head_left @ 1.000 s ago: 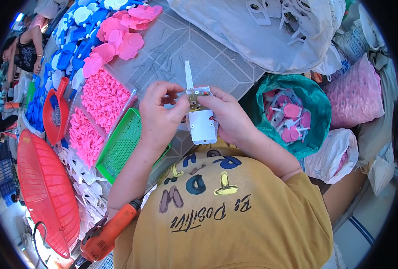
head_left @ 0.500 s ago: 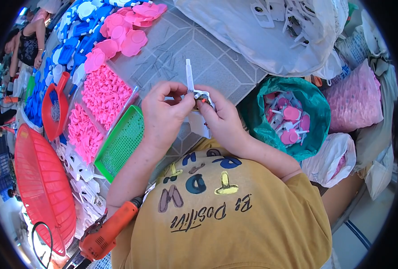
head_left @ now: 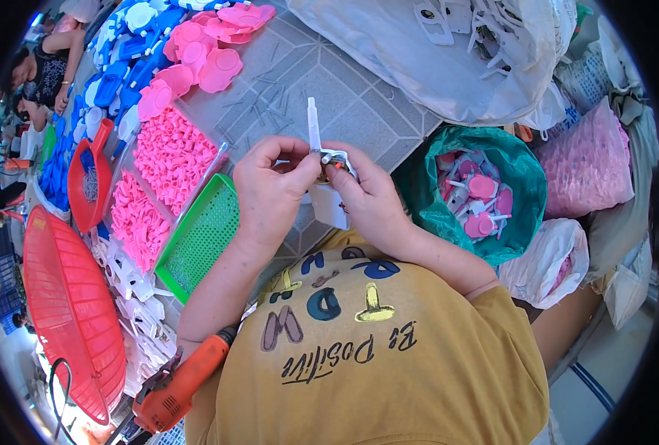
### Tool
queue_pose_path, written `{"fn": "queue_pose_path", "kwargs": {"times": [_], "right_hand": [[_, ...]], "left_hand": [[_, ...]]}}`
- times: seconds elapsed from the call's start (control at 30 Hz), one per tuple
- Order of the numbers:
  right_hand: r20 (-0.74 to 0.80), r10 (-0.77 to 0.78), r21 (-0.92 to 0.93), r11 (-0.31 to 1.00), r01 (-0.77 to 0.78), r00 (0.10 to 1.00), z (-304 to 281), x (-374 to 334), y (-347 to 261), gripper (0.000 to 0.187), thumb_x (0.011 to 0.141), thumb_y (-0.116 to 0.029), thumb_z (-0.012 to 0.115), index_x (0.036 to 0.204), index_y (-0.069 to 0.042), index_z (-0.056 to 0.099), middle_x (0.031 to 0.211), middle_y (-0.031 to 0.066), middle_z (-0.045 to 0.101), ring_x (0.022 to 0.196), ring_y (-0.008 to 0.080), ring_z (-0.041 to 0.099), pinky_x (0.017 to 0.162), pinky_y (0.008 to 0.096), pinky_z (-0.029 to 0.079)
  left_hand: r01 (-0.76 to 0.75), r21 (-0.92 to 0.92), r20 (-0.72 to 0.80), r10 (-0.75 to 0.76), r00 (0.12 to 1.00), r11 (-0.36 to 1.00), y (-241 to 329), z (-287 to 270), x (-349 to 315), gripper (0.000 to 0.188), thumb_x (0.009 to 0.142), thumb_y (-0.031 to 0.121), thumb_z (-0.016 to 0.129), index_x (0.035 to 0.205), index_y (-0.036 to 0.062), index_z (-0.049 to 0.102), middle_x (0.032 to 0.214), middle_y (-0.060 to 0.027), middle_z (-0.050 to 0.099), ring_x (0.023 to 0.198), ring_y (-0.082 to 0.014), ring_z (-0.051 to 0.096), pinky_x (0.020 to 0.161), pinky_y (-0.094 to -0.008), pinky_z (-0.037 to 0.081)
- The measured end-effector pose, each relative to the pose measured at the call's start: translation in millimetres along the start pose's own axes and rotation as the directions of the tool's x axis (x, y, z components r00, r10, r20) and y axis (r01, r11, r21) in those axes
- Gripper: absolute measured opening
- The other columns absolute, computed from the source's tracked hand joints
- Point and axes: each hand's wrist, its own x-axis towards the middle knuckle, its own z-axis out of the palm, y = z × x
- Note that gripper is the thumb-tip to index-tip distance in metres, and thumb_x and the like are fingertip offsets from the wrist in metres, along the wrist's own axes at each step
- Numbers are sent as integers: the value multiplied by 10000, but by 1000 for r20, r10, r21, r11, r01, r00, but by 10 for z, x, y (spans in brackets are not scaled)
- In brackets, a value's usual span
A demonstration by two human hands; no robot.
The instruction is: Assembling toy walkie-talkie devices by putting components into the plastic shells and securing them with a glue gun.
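Observation:
Both my hands meet in front of my chest around a white plastic part [head_left: 314, 122] with a slim upright stem. My left hand [head_left: 276, 182] pinches it between thumb and fingers near the base of the stem. From the other side, my right hand [head_left: 368, 194] grips its curved white frame, where a small red piece and something dark show by the thumb. A white block-like piece [head_left: 330, 206] sits just below the hands; whether it joins the held part I cannot tell. My fingers partly cover the held part.
Left: a tray of small pink parts [head_left: 173, 159], a green basket [head_left: 196, 245], a red dustpan [head_left: 88, 182], a large red basket [head_left: 70, 311] and an orange power tool [head_left: 185, 386]. Right: a green bag [head_left: 522, 178] of pink-and-white pieces. A person [head_left: 51, 70] is at far left.
My hands keep nearly the same place and grip. At far left, the other person has leaned lower, with the head now in view.

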Motion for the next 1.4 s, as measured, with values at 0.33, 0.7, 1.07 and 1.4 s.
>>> {"fn": "queue_pose_path", "kwargs": {"times": [0.33, 0.7, 1.07, 1.4], "right_hand": [[111, 336, 393, 850, -351, 935, -83, 47, -138, 305, 996, -118, 515, 1282, -24, 563, 1084, 53, 651, 941, 110, 629, 786, 276, 528], [55, 307, 216, 925, -312, 950, -79, -1, -101, 303, 989, -153, 513, 1255, -31, 588, 1042, 39, 663, 899, 102, 623, 712, 249, 506], [463, 360, 587, 560, -585, 810, -365, 149, -372, 527, 857, -120, 551, 1344, 62, 463, 1178, 245, 623, 971, 349, 677, 858, 481, 571], [471, 362, 528, 615, -586, 805, -233, 242, 18, 450, 949, -204, 540, 1323, 39, 475, 1207, 198, 621, 1025, 302, 662, 869, 434, 566]], "left_hand": [[9, 55, 87, -14, 996, 998, -38, -75, 75, 151, 865, 94, 696, 921, -46, 711, 822, -68, 683, 672, -102, 641, 566, -252, 521], [122, 23, 83, -124, 989, 992, 84, -67, 20, 119, 859, 94, 732, 895, -17, 712, 770, -24, 672, 679, -68, 599, 591, -222, 475], [-336, 640, -58, 480, 875, 691, 81, -865, 1003, 129, 877, 93, 638, 943, 5, 704, 918, -183, 684, 837, -316, 675, 742, -398, 528], [-339, 923, 331, 74, 941, 182, -222, -849, 1588, 196, 783, 75, 650, 957, 57, 736, 961, -177, 710, 934, -338, 688, 825, -433, 532]]}}
